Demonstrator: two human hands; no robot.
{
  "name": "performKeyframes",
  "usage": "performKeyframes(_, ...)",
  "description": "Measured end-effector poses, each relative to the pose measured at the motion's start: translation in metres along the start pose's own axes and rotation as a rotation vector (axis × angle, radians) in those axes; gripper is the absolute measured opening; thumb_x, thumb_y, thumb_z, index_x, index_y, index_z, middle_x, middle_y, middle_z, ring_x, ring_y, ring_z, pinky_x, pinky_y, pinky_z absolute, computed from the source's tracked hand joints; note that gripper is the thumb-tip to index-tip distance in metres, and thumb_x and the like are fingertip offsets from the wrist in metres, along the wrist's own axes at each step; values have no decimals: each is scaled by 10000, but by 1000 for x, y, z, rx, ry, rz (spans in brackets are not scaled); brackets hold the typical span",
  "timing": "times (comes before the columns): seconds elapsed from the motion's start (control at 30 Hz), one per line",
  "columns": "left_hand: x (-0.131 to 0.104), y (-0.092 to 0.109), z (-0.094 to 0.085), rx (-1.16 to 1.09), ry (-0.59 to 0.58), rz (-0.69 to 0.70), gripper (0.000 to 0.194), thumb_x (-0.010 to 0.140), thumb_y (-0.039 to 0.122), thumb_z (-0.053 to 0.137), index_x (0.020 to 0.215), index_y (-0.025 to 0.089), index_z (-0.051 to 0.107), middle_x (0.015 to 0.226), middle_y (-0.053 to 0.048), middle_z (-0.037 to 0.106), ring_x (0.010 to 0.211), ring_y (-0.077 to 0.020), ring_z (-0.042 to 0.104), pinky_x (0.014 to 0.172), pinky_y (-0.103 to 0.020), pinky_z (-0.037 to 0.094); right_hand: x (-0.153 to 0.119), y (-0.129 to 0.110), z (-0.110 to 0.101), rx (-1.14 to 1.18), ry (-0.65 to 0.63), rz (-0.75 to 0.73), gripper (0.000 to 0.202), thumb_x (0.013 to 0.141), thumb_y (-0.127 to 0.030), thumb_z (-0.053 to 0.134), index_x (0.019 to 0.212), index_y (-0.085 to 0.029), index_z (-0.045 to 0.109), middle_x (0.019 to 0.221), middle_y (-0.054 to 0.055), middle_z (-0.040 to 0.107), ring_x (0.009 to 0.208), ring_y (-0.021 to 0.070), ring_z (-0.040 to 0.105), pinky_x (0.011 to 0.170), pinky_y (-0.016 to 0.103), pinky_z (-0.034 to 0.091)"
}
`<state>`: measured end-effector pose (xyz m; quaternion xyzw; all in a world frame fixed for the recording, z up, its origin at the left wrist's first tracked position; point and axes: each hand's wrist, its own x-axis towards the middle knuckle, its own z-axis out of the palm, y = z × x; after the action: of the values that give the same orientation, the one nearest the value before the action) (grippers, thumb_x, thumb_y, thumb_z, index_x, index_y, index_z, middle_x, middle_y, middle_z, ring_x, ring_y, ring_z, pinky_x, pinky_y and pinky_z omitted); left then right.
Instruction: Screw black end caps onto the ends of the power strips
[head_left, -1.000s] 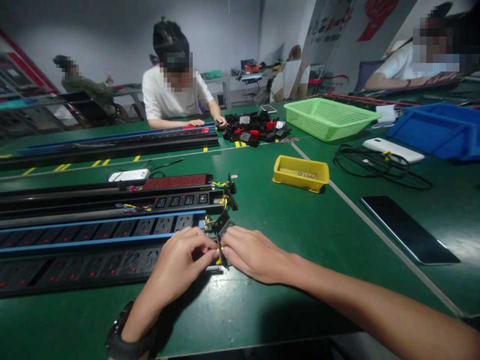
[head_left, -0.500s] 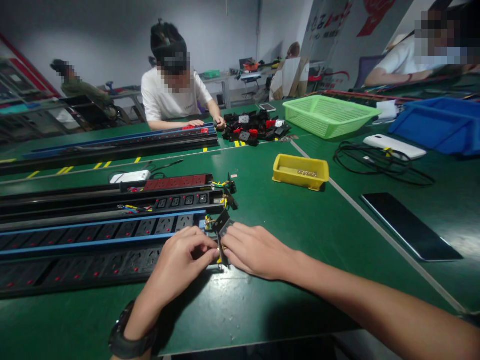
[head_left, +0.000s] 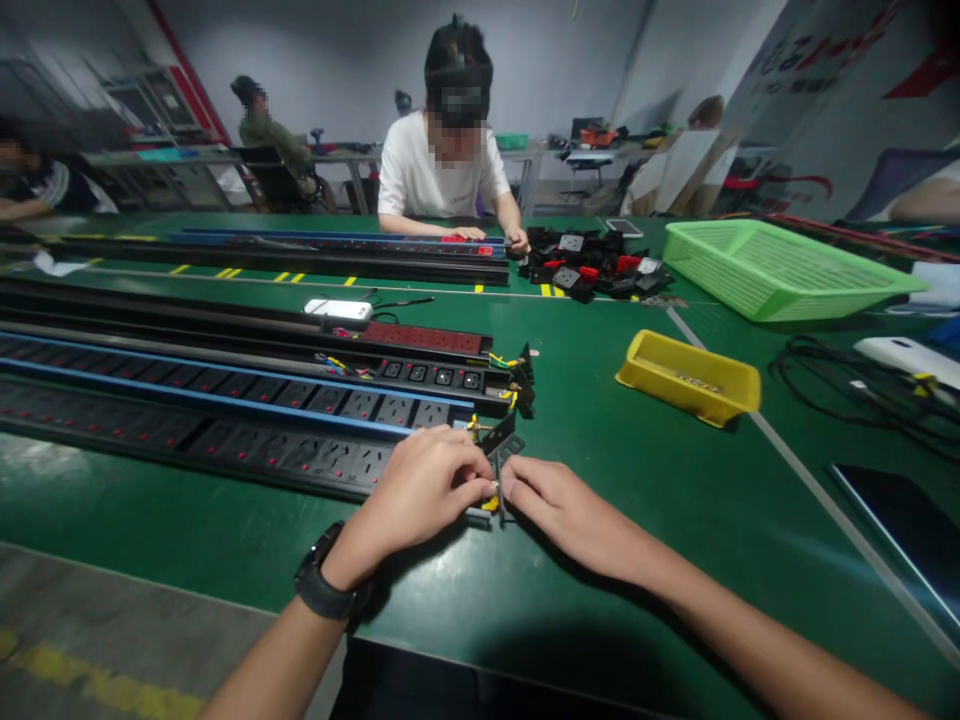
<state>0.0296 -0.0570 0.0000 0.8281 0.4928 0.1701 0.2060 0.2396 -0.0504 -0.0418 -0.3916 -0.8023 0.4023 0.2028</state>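
Observation:
My left hand, with a watch on its wrist, is closed in a pinch at the right end of the nearest black power strip. A tiny shiny piece shows at its fingertips, too small to name. On the other side of the upright black end plate, my right hand is closed with its fingers against the plate. A yellow wire shows between plate and strip. Just behind lies a blue-edged power strip, with another black end plate at its end.
Farther back lie a strip with dark red sockets and a white power bank. A yellow bin with small metal parts, a green basket and a phone are rightward. Across the table a person works beside piled black parts.
The view has turned left, so the table's contents appear farther right. Both hands stay at the same end plate; my right fingers now sit lower and more bunched against it.

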Motion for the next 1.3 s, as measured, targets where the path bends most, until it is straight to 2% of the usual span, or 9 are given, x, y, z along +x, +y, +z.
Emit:
performKeyframes(0.1,0,-1,2,4,7,6,64,888,249,742,827,236,756,813,10,688,821,-177,603,741,-307,387,2,1,0,97,-23,45,384,1067,-330,379,740,-199,533,725,-12,592,689,143,527,642,257,384)
performKeyframes(0.2,-1,-2,3,-2,12,5,59,891,257,743,838,236,756,823,13,692,825,-176,608,738,-303,376,2,0,-2,75,-19,49,410,1064,-337,374,704,-200,512,684,-16,570,661,141,519,628,259,363)
performKeyframes(0.43,-2,-4,2,-14,12,23,71,893,268,737,843,234,774,828,1,699,823,-177,612,723,-289,374,-5,-1,-10,-64,17,-57,133,1022,-292,506,936,-212,569,817,-12,593,723,143,532,667,258,392)
performKeyframes(0.7,-2,-5,4,-14,34,35,81,893,249,728,826,221,764,821,-1,691,813,-172,607,730,-284,378,-4,5,-7,-267,0,-180,231,1091,-296,373,953,-216,541,910,32,602,844,176,557,754,292,428)
performKeyframes(0.93,-2,-5,3,-13,16,29,103,905,275,717,827,220,759,830,2,688,812,-168,600,730,-290,365,-7,-1,-12,-347,37,-193,108,1055,-264,461,980,-223,526,920,28,611,849,182,559,747,303,411)
performKeyframes(1.07,-2,-5,4,-7,17,23,103,904,275,718,824,219,752,825,5,681,816,-169,597,741,-292,364,-5,2,-8,-422,26,-220,172,1075,-276,415,940,-223,507,892,27,596,826,184,555,720,306,393)
performKeyframes(1.3,-2,-4,4,3,16,27,105,912,269,707,831,220,753,838,1,690,830,-173,606,742,-290,362,-4,7,-3,-374,17,-221,209,1090,-266,363,942,-220,504,904,28,591,831,179,549,736,299,408)
